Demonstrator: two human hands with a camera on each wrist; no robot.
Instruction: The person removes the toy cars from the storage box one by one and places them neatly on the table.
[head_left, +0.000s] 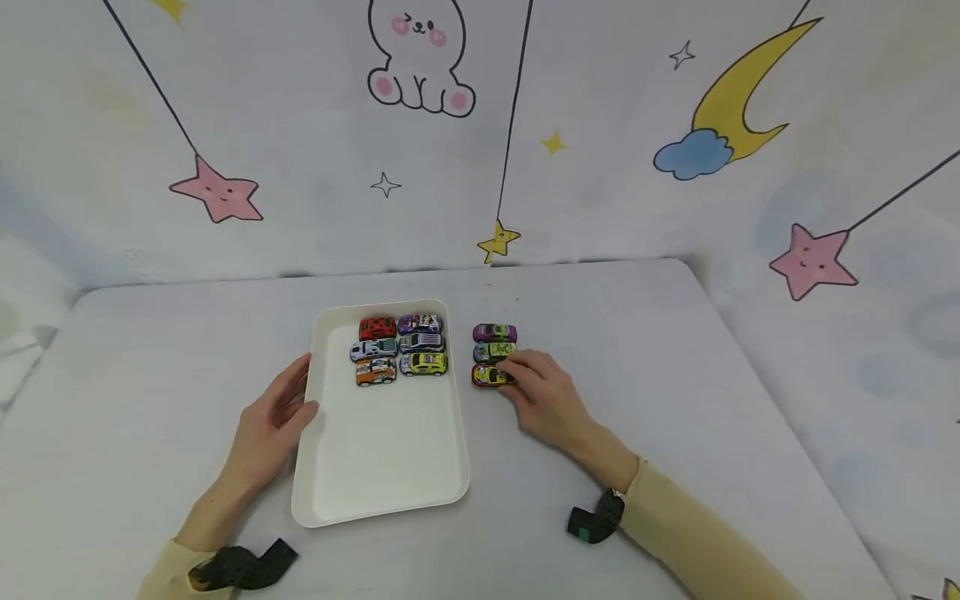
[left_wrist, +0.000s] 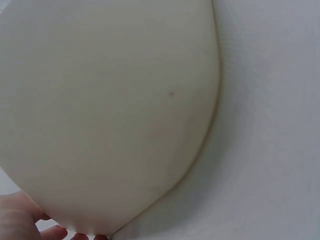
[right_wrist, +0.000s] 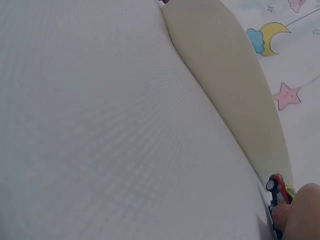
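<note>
A white tray [head_left: 382,450] lies in the middle of the table, and it fills the left wrist view [left_wrist: 110,110]. Several toy cars [head_left: 397,346] stand in two rows at its far end. Three more cars sit on the table just right of the tray: a purple one [head_left: 494,332], a green one [head_left: 491,351] and a red and yellow one [head_left: 487,376]. My right hand [head_left: 517,375] pinches the red and yellow car [right_wrist: 276,189], the nearest of the three. My left hand [head_left: 300,387] rests against the tray's left rim with relaxed fingers [left_wrist: 20,220].
The table [head_left: 150,375] is covered in a pale cloth, with bare surface left of the tray and right of the three cars. A curtain with stars [head_left: 217,196], a moon and a rabbit hangs behind the far edge. Black straps [head_left: 596,521] sit on both wrists.
</note>
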